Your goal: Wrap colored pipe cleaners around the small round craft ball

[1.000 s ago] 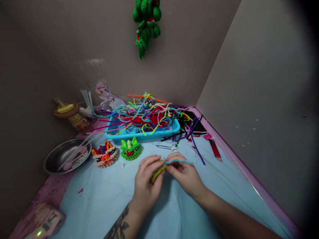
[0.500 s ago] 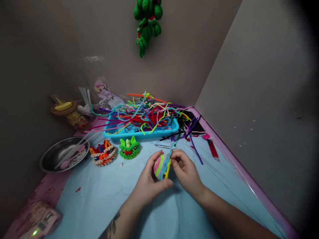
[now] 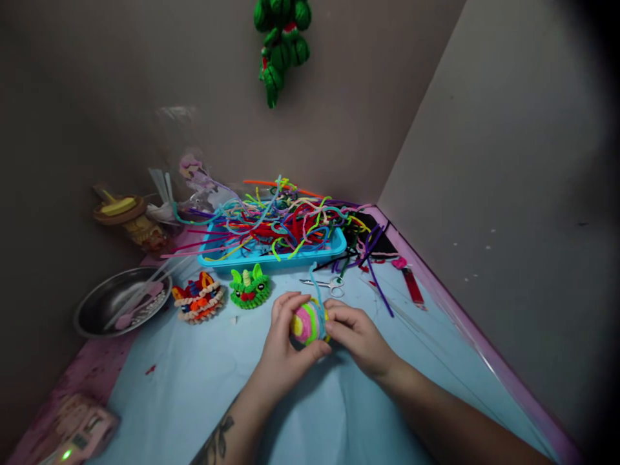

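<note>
Between my hands is a small striped dome of coiled pipe cleaners point(image 3: 310, 322), with yellow, pink, green and light blue rings. My left hand point(image 3: 287, 339) is wrapped round its left side, thumb below and fingers above. At its right edge my right hand point(image 3: 356, 332) pinches the light blue rim. A loose light blue pipe cleaner end point(image 3: 316, 281) sticks up from the dome. Just beyond my hands lie small silver scissors point(image 3: 329, 285). To the left sit a finished-looking green animal head point(image 3: 250, 287) and an orange and cream one point(image 3: 198, 298), both of pipe cleaners.
A blue tray point(image 3: 271, 258) heaped with colourful pipe cleaners stands at the back. At left are a metal bowl point(image 3: 92, 310) and a straw-hatted figurine point(image 3: 138, 223). A pink device point(image 3: 87, 426) lies front left, a red strip point(image 3: 413, 287) at right. Green ornaments point(image 3: 281, 55) hang above.
The dome has turned so its yellow and pink centre faces me more. My right hand has closed in against its edge, and the scissors' handles are more exposed.
</note>
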The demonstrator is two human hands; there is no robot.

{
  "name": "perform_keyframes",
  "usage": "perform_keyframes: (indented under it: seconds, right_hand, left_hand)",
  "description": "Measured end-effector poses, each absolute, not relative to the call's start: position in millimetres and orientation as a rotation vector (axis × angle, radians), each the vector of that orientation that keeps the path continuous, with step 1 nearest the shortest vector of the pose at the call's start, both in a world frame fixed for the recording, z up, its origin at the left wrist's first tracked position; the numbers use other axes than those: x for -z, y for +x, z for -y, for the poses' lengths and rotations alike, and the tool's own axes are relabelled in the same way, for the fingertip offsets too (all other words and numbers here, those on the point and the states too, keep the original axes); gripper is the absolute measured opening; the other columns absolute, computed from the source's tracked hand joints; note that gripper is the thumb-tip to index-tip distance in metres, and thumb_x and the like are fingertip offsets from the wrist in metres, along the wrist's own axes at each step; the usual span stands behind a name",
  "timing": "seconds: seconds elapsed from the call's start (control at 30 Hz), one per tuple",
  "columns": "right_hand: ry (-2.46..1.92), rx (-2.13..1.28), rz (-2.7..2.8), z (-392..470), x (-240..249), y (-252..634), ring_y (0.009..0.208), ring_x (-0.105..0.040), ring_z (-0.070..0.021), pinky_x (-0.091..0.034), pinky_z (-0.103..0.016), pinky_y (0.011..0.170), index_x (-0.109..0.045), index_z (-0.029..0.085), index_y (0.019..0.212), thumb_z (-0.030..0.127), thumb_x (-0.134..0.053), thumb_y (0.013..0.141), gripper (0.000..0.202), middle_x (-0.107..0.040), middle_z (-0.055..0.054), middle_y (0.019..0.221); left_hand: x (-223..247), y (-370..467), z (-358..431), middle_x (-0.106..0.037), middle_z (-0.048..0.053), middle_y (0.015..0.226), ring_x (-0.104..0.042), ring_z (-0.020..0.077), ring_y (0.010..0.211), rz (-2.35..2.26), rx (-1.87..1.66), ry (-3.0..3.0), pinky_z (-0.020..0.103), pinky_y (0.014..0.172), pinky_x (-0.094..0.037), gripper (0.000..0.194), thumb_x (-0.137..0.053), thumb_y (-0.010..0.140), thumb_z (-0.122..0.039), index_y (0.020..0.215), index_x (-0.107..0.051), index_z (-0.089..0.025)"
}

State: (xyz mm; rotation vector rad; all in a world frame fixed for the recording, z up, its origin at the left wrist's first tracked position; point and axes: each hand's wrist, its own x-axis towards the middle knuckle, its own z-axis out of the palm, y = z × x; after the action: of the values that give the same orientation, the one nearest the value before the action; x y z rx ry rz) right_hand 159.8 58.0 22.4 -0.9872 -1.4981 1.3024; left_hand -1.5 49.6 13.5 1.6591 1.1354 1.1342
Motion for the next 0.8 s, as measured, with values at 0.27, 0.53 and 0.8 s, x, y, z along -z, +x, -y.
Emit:
perform_keyframes:
  seconds: [0.27, 0.53, 0.8]
  right_hand:
    - [-1.045, -1.497, 1.112, -57.9, -14.3, 156.9, 0.058, -0.048, -0.0098, -0.04, -0.021, 0.05, -0.049, 0.022, 0.091, 0.028, -0.061, 0.076, 0.021, -0.049, 0.004, 0.074]
    - [-1.071, -1.521, 1.064, -59.8, -15.8, 160.1, 0.052, -0.05, -0.0075, -0.042, -0.019, 0.048, -0.051, 0.019, 0.086, 0.021, -0.063, 0.07, 0.02, -0.053, 0.005, 0.066]
    - [-1.054, -1.572, 1.031, -61.4, -11.6, 159.4, 0.041, -0.047, -0.0052, -0.037, -0.018, 0.042, -0.052, 0.02, 0.081, 0.018, -0.062, 0.069, 0.016, -0.054, 0.008, 0.059]
  left_hand:
    - [-16.1, -6.7, -54.3, -0.046, 0.012, 0.126, -0.042, 0.0294, 0.125, -1.117, -1.074, 1.728, 0.046, 0.101, -0.037, 0.053, -0.075, 0.067, -0.026, 0.116, -0.054, -0.023]
    - [-17.0, -8.9, -57.3, -0.048, 0.013, 0.125, -0.046, 0.0288, 0.122, -1.078, -0.986, 1.741, 0.044, 0.1, -0.039, 0.057, -0.076, 0.067, -0.031, 0.119, -0.056, -0.022]
    - [-17.1, -10.3, -58.3, -0.048, 0.012, 0.127, -0.046, 0.0299, 0.122, -1.068, -0.947, 1.795, 0.045, 0.102, -0.038, 0.057, -0.076, 0.067, -0.032, 0.121, -0.058, -0.025]
